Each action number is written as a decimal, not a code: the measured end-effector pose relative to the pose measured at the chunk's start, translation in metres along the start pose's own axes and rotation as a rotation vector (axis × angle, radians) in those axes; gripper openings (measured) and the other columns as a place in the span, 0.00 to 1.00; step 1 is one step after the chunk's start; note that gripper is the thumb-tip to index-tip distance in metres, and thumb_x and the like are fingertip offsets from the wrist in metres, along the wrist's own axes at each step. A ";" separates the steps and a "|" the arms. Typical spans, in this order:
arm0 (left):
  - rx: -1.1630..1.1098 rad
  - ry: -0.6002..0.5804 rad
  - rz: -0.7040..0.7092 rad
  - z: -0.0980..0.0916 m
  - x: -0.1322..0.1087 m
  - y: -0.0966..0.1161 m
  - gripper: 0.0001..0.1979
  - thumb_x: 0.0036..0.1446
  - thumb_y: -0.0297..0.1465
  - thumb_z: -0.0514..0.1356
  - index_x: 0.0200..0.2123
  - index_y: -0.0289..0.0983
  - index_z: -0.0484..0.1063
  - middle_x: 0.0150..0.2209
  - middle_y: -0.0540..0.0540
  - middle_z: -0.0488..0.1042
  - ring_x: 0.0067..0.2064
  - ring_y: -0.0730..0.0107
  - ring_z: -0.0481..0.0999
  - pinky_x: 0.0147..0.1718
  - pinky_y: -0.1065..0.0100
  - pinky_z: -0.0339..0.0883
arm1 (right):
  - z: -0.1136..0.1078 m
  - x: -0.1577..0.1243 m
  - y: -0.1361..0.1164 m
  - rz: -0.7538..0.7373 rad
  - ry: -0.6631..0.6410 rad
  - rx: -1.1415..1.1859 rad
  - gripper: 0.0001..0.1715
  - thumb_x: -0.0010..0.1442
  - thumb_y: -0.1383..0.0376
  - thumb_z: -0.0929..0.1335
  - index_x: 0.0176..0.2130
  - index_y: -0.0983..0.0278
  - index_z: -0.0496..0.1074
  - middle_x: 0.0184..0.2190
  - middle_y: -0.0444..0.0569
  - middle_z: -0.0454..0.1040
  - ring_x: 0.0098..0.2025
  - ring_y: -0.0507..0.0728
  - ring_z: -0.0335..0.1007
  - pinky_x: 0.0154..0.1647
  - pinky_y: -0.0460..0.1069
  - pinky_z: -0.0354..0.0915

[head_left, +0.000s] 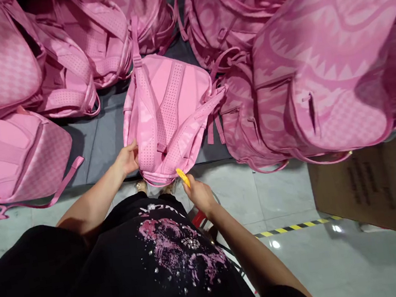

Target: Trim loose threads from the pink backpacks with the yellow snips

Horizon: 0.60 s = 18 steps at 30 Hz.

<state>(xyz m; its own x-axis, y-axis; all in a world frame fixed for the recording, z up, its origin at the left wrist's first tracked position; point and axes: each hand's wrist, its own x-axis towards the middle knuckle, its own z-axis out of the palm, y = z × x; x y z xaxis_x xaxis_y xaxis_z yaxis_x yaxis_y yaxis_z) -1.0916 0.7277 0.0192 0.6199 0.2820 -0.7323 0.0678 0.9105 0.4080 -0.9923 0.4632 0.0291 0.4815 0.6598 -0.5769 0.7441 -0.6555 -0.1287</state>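
Observation:
A pink backpack (168, 108) lies in front of me with its back panel and perforated shoulder straps facing up. Its lower end reaches the near edge of the table. My left hand (129, 159) grips the bag's lower left side, thumb and fingers closed on the fabric. In my right hand (200, 195) is a small yellow tool (183, 176), held in closed fingers, its tip beside the bag's bottom edge. Most of the tool is hidden by the hand, so its exact kind does not show.
More pink backpacks crowd the grey-covered table (100, 147), including a checkered one (39, 151) at left and a large patterned one (326, 66) at right. A cardboard box (373, 188) stands on the tiled floor at right, near yellow-black striped tape (293, 227).

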 end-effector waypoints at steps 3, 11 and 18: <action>-0.051 -0.036 -0.079 -0.003 0.008 -0.001 0.21 0.65 0.42 0.57 0.48 0.29 0.73 0.32 0.39 0.81 0.42 0.52 0.82 0.51 0.50 0.73 | 0.002 0.003 0.002 -0.038 0.001 0.000 0.18 0.74 0.57 0.58 0.57 0.63 0.62 0.41 0.52 0.80 0.42 0.59 0.78 0.36 0.48 0.61; -0.221 -0.025 -0.049 -0.010 0.005 -0.005 0.19 0.68 0.41 0.52 0.44 0.32 0.74 0.32 0.39 0.81 0.40 0.56 0.83 0.49 0.52 0.76 | 0.003 -0.012 0.008 0.359 0.086 0.042 0.16 0.74 0.59 0.57 0.55 0.64 0.63 0.40 0.54 0.80 0.40 0.57 0.80 0.33 0.46 0.64; -0.360 -0.043 0.005 -0.016 0.024 -0.013 0.26 0.69 0.47 0.45 0.32 0.37 0.74 0.28 0.45 0.80 0.28 0.64 0.81 0.40 0.57 0.79 | 0.017 0.030 0.016 0.349 0.220 0.061 0.12 0.74 0.59 0.59 0.50 0.63 0.64 0.38 0.52 0.80 0.40 0.59 0.80 0.35 0.47 0.66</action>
<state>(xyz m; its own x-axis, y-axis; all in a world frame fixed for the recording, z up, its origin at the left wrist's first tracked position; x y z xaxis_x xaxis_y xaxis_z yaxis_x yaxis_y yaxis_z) -1.0898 0.7279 -0.0126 0.6527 0.2807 -0.7037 -0.2101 0.9595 0.1878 -0.9741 0.4661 -0.0044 0.7925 0.4521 -0.4093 0.4927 -0.8702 -0.0073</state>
